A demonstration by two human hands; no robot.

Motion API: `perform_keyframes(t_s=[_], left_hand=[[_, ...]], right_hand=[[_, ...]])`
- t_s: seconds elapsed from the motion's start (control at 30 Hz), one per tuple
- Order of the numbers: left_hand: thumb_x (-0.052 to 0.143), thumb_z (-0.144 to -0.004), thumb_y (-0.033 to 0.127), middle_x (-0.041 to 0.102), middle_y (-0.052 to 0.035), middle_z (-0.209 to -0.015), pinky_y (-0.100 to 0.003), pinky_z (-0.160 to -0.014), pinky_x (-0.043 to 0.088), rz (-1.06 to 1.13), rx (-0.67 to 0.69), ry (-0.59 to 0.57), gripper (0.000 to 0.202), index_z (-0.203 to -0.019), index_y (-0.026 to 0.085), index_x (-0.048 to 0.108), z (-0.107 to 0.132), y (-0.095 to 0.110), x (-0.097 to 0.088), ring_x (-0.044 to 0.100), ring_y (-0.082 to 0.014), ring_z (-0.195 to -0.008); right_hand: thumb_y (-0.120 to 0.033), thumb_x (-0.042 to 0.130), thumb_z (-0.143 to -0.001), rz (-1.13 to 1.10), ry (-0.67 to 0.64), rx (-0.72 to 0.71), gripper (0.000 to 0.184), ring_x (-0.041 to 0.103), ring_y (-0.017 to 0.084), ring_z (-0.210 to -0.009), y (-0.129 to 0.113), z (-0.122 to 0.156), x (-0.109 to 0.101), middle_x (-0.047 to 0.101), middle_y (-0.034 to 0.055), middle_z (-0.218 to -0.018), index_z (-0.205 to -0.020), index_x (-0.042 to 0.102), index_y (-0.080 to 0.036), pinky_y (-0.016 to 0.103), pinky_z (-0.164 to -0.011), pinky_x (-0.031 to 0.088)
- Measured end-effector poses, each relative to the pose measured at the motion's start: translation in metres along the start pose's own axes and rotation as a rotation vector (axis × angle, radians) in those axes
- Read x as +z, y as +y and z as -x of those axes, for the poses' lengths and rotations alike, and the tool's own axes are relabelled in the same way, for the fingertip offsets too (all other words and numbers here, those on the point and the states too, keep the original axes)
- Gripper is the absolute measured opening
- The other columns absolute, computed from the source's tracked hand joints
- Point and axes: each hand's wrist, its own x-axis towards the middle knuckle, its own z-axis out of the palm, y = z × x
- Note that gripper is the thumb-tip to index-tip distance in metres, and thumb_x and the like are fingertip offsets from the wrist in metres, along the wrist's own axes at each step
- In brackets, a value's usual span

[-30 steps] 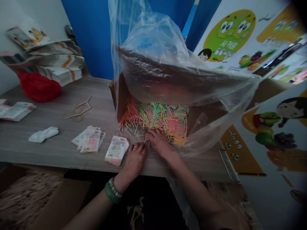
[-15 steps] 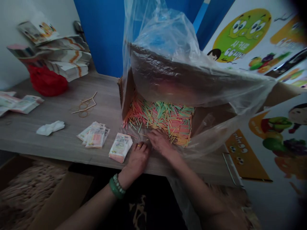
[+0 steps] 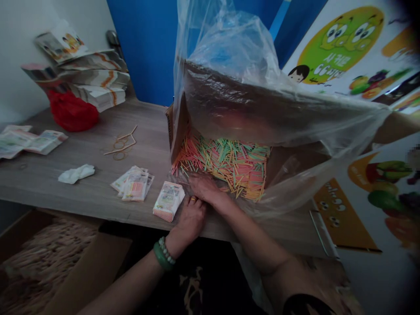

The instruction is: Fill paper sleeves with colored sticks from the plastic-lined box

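Observation:
Colourful short thin sticks (image 3: 234, 162), pink, green and yellow, lie heaped in a cardboard box (image 3: 176, 131) tipped on its side and lined with clear plastic (image 3: 278, 199). At the front of the heap, my right hand (image 3: 205, 188) rests low over the plastic, its fingers stretched to the left. Just below it my left hand (image 3: 192, 216) stays on the table edge with curled fingers; whatever they hold is hidden. Beside the left hand sits a stack of small printed packets (image 3: 168, 201). Farther left, more printed packets (image 3: 134, 186) are fanned out.
A crumpled white tissue (image 3: 76, 173) and several rubber bands (image 3: 120, 143) with a bent stick lie on the table (image 3: 95, 197). A red bag (image 3: 72, 111) and stacked printed sheets (image 3: 103, 94) stand at the back left. Printed cartons (image 3: 334, 52) flank the right.
My right hand has slid left along the front of the heap, closer to the packet stack. The left hand has hardly moved. The view has shifted slightly.

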Motion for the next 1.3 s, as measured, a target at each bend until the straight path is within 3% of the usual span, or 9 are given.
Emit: perform_keyframes(t_s=[0.13, 0.23, 0.5, 0.73, 1.0, 1.17, 1.3], left_hand=[[0.051, -0.094, 0.011, 0.068, -0.0158, -0.121, -0.052, -0.099, 0.045, 0.001, 0.036, -0.031, 0.029, -0.116, 0.015, 0.071, 0.000, 0.001, -0.008, 0.058, -0.0319, -0.116], [0.051, -0.094, 0.011, 0.068, -0.0163, -0.120, -0.051, -0.099, 0.045, -0.007, 0.049, -0.055, 0.026, -0.110, 0.014, 0.072, -0.001, 0.002, -0.011, 0.057, -0.0320, -0.116], [0.050, -0.096, 0.014, 0.067, -0.0150, -0.122, -0.049, -0.098, 0.044, -0.068, 0.052, -0.040, 0.027, -0.114, 0.014, 0.070, -0.001, 0.002, -0.009, 0.056, -0.0323, -0.115], [0.048, -0.097, 0.013, 0.068, -0.0147, -0.120, -0.049, -0.100, 0.043, -0.062, 0.040, -0.019, 0.030, -0.118, 0.013, 0.069, 0.000, 0.002, -0.010, 0.056, -0.0320, -0.116], [0.048, -0.097, 0.012, 0.069, -0.0144, -0.116, -0.049, -0.100, 0.043, -0.095, 0.067, -0.046, 0.028, -0.112, 0.013, 0.071, -0.001, 0.002, -0.012, 0.057, -0.0321, -0.114], [0.050, -0.098, 0.014, 0.071, -0.0136, -0.116, -0.048, -0.098, 0.044, -0.085, 0.064, 0.051, 0.026, -0.109, 0.014, 0.073, 0.000, -0.002, -0.006, 0.059, -0.0311, -0.113], [0.050, -0.098, 0.015, 0.072, -0.0131, -0.116, -0.048, -0.098, 0.044, -0.068, 0.075, 0.103, 0.024, -0.104, 0.015, 0.074, -0.001, -0.005, -0.002, 0.061, -0.0308, -0.112]], right_hand=[[-0.012, 0.045, -0.098, 0.055, -0.039, -0.015, 0.028, 0.061, 0.020, -0.094, 0.021, 0.008, -0.028, 0.072, 0.0078, -0.103, -0.095, 0.072, -0.018, 0.031, -0.083, 0.043], [-0.011, 0.043, -0.100, 0.107, -0.094, 0.004, 0.029, 0.060, 0.019, -0.094, 0.039, 0.020, -0.041, 0.071, 0.0064, -0.101, -0.097, 0.071, -0.018, 0.030, -0.083, 0.042], [-0.012, 0.048, -0.100, 0.222, -0.201, -0.116, 0.023, 0.057, 0.022, -0.102, 0.060, 0.059, -0.025, 0.070, 0.0069, -0.104, -0.097, 0.070, -0.020, 0.034, -0.091, 0.042], [-0.010, 0.050, -0.095, 0.227, -0.182, -0.066, 0.036, 0.054, 0.027, -0.117, 0.052, 0.085, -0.042, 0.067, 0.0083, -0.120, -0.125, 0.065, -0.023, 0.042, -0.101, 0.041], [-0.007, 0.042, -0.098, 0.329, -0.163, 0.013, 0.029, 0.060, 0.027, -0.111, 0.042, 0.088, -0.022, 0.068, 0.0127, -0.115, -0.111, 0.067, -0.016, 0.041, -0.101, 0.042], [-0.011, 0.042, -0.101, 0.423, -0.176, 0.015, 0.025, 0.061, 0.027, -0.106, 0.028, 0.096, -0.023, 0.069, 0.0133, -0.110, -0.109, 0.065, -0.013, 0.039, -0.097, 0.045], [-0.011, 0.043, -0.102, 0.444, -0.158, 0.123, 0.022, 0.062, 0.024, -0.106, 0.044, 0.102, -0.028, 0.068, 0.0111, -0.112, -0.113, 0.062, -0.014, 0.035, -0.095, 0.046]])
